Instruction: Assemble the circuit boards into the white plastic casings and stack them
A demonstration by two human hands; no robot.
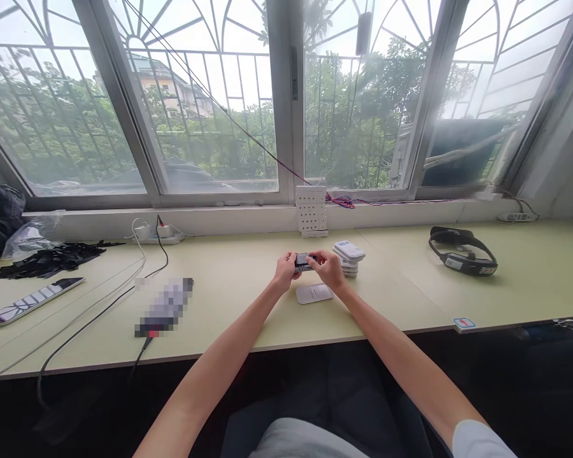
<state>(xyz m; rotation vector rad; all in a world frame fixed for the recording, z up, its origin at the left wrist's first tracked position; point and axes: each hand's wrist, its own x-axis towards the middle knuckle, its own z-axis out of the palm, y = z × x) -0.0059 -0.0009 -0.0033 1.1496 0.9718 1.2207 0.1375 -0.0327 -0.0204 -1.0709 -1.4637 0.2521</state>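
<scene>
Above the light green table, both hands hold one small dark rectangular device (304,259) between them. My left hand (285,270) grips its left end with closed fingers. The fingers of my right hand (326,267) are closed on its right side, with the thumb on its top face. Just below the hands, a flat white cover (314,293) lies on the table. A stack of white rectangular cases (349,256) stands directly right of my right hand. Fine details of the device are too small to make out.
A white perforated block (311,211) stands by the window sill. At right lies a black headset (464,252). On the left are a blurred device (165,308) with a black cable, a tablet (33,301), black strips (60,259) and a power strip (158,237).
</scene>
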